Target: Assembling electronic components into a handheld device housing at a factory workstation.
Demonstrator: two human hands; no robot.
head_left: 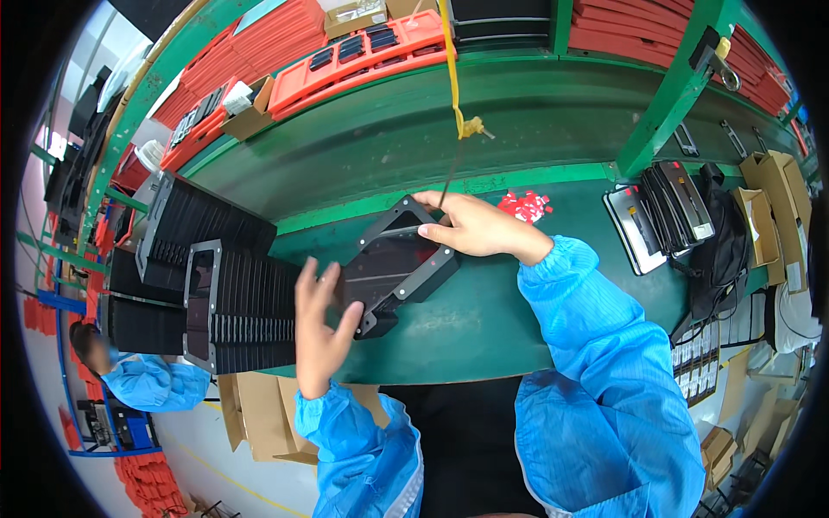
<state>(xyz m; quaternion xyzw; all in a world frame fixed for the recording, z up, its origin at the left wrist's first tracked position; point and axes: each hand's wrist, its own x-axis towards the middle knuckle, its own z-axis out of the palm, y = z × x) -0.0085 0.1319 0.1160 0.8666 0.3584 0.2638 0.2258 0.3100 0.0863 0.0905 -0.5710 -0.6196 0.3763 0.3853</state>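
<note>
While both hands grip a black frame (395,266), left hand (318,332) low, right hand (471,226) high, green bench (484,319)

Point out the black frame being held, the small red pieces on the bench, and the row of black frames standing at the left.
Black frame (393,268), head view: its dark centre panel.
Small red pieces (524,206), head view: middle of the pile.
Row of black frames (250,315), head view: upper edges of the stack.

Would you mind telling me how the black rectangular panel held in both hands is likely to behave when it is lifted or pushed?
The black rectangular panel probably stays stiff: it spans flat between the left hand and the right hand without sagging. Its flat, thin shape suggests it would slide on the green table rather than roll. It seems fairly light, since fingertips alone appear to steady it.
</note>
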